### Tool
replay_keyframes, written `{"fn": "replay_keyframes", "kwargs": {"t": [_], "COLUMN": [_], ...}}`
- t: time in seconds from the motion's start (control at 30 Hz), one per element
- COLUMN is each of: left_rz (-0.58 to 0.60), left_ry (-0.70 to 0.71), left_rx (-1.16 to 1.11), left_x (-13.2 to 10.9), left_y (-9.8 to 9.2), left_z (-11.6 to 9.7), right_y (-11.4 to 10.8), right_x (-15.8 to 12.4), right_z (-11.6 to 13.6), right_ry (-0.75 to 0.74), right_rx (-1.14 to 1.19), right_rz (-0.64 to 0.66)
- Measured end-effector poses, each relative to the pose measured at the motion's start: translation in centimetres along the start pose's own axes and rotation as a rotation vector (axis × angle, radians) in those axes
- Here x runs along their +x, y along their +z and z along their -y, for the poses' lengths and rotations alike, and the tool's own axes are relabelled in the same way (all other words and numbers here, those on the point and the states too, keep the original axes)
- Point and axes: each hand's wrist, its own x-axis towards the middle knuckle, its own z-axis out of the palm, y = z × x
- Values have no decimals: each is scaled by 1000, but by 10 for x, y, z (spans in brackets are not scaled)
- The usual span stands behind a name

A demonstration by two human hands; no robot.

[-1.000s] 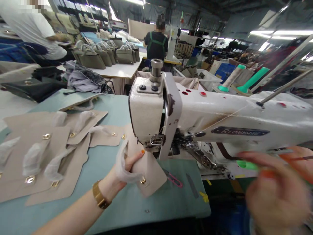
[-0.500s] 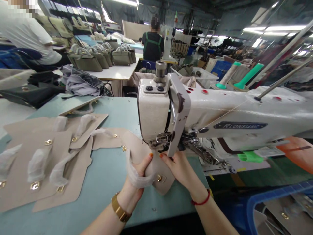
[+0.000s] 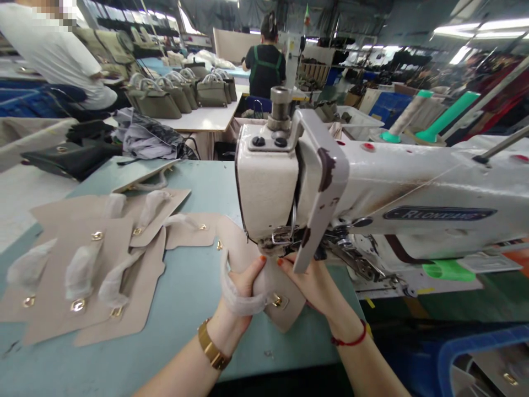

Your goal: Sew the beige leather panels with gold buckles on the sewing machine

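A beige bag panel (image 3: 285,317) with gold buckles lies under the head of a white sewing machine (image 3: 268,190). Its handle (image 3: 248,305), wrapped in whitish film, loops over my left hand (image 3: 239,292). That hand grips the panel, thumb on top and pointing at the needle area; its other fingers are mostly hidden. Close to the presser area, my right hand (image 3: 312,284) holds the panel's right side, its thumb near the left thumb. The machine's grey guard covers part of the right fingers. The needle itself is hidden from me.
Several similar beige panels (image 3: 149,298) with wrapped handles overlap on the blue-green tabletop (image 3: 182,342) at left. A blue bin (image 3: 440,358) stands at lower right. Thread cones (image 3: 448,117) rise behind the machine. Finished olive handbags (image 3: 155,103) and two people are beyond.
The view has shifted slightly, so the machine looks larger and the panels at left sit further right. Both hands keep nearly the same hold on the panel by the needle area.
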Motion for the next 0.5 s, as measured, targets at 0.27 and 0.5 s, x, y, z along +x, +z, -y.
{"fn": "replay_keyframes", "kwargs": {"t": [0.27,0.5], "left_rz": [23,190], "left_ry": [32,3], "left_rx": [56,150], "left_x": [5,24], "left_y": [0,-6], "left_z": [-6,-24], "right_y": [3,17], "right_x": [3,1], "right_z": [-1,-4], "right_ry": [-67,-42], "right_rx": [2,24], "right_rz": [-70,-153]}}
